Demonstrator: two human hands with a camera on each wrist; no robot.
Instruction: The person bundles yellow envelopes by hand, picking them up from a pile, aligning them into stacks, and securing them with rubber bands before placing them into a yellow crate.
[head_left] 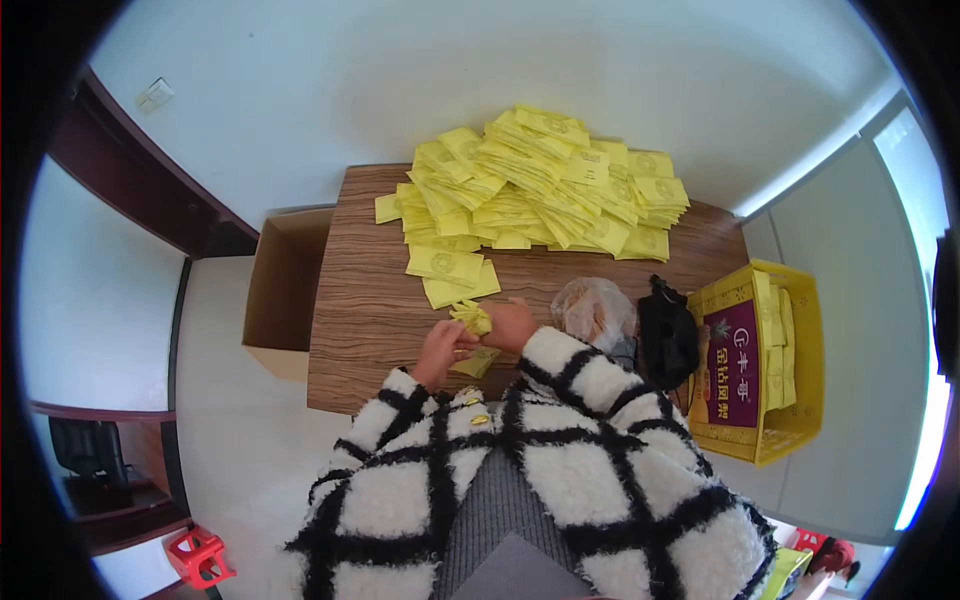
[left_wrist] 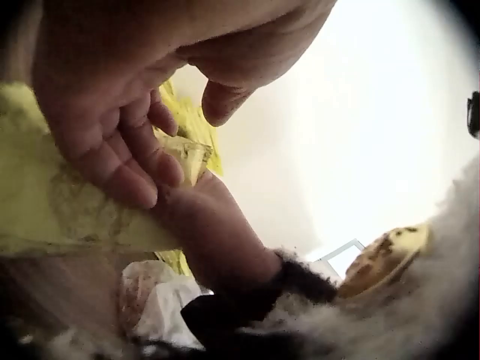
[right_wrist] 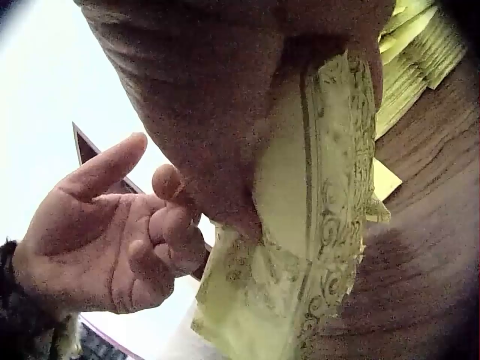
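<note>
At the near edge of the wooden table (head_left: 370,310), both hands work a folded yellow paper sheet (head_left: 473,318) printed with an ornate pattern. My right hand (head_left: 508,325) grips the folded paper (right_wrist: 315,225) from above, fingers wrapped over its top. My left hand (head_left: 438,352) is just left of it. Its curled fingers (right_wrist: 169,240) meet the paper's lower edge, with the thumb lifted. In the left wrist view, the left hand (left_wrist: 112,142) curls its fingers onto the paper (left_wrist: 45,210), and the right hand (left_wrist: 210,225) reaches across below it.
A big pile of yellow sheets (head_left: 540,180) covers the table's far side, with loose sheets (head_left: 450,270) trailing nearer. An open cardboard box (head_left: 285,280) stands at the left. A plastic bag (head_left: 595,310), a black object (head_left: 665,335) and a yellow basket (head_left: 790,420) are at the right.
</note>
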